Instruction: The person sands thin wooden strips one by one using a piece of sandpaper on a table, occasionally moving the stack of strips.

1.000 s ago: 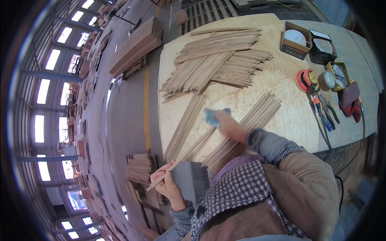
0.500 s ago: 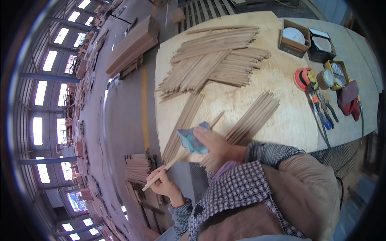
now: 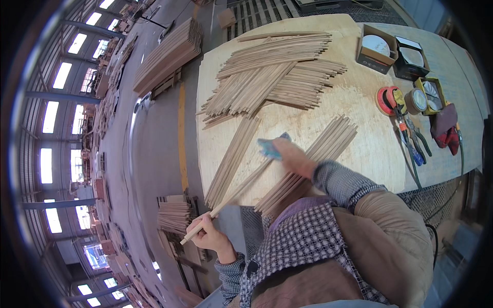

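Observation:
My left hand (image 3: 209, 237) is closed round the near end of a thin wooden strip (image 3: 241, 190), which slants up and to the right over the table edge. At the strip's far end, my right hand (image 3: 291, 154) presses a crumpled blue-green cloth-like sheet (image 3: 270, 148) around it; whether this is cloth or sanding paper I cannot tell. To the left of the strip lies a narrow bundle of wooden strips (image 3: 233, 161). Another bundle of strips (image 3: 313, 159) lies to its right, partly under my right forearm. A large crisscrossed pile of strips (image 3: 272, 74) rests farther back.
On the right of the plywood tabletop (image 3: 375, 149) stand open boxes of round white discs (image 3: 375, 45), a red round sander (image 3: 386, 101), a tin (image 3: 416, 101), pliers (image 3: 422, 138) and a red-and-grey cloth (image 3: 446, 128). Stacked boards (image 3: 169, 56) stand beyond the table's left edge.
My right hand and the blue-green sheet have slid up and to the right along the strip to its far end. My left hand keeps its grip in about the same place.

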Tool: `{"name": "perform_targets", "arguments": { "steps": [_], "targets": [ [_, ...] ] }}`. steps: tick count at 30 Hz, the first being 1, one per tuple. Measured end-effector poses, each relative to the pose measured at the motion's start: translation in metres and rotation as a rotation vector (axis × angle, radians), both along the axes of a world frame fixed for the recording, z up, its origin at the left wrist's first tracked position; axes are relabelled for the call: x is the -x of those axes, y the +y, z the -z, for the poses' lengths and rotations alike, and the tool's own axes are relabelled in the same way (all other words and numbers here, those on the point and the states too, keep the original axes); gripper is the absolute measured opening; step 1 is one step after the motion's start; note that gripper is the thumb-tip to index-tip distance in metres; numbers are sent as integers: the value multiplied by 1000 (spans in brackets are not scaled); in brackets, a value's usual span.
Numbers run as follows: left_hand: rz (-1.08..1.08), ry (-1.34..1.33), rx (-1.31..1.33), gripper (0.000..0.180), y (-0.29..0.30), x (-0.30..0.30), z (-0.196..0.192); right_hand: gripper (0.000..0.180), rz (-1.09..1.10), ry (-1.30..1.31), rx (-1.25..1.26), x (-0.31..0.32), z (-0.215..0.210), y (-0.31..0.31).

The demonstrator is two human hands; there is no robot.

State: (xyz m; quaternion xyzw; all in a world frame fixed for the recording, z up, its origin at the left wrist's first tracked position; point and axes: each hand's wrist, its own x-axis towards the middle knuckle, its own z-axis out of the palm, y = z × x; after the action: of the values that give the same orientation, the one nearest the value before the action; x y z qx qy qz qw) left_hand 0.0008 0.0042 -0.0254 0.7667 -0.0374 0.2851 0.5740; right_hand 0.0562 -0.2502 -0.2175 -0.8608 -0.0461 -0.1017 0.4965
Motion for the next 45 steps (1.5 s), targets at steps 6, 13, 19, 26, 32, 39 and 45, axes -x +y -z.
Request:
{"name": "perform_targets", "arguments": {
  "steps": [6,13,19,26,32,39,45],
  "targets": [
    [434,112,122,20,-2,-11,-18,34,22,-2,148,-3,21,-6],
    [298,74,3,12,5,-13,-4,40,-192,187,-218,0,-44,17],
    [95,88,13,8,4,-3,9,28,-170,124,-521,1,-52,20],
    [-14,39,29,6,-4,-6,9,25,24,-305,-129,18,-48,59],
    [51,6,-46,9,-1,2,9,30,13,7,180,3,1,-3],
    [393,65,74,22,4,-9,2,38,13,33,242,4,11,-2],
    [316,12,65,13,9,-7,9,32,-70,-207,-150,27,-67,59]
  ]
}}
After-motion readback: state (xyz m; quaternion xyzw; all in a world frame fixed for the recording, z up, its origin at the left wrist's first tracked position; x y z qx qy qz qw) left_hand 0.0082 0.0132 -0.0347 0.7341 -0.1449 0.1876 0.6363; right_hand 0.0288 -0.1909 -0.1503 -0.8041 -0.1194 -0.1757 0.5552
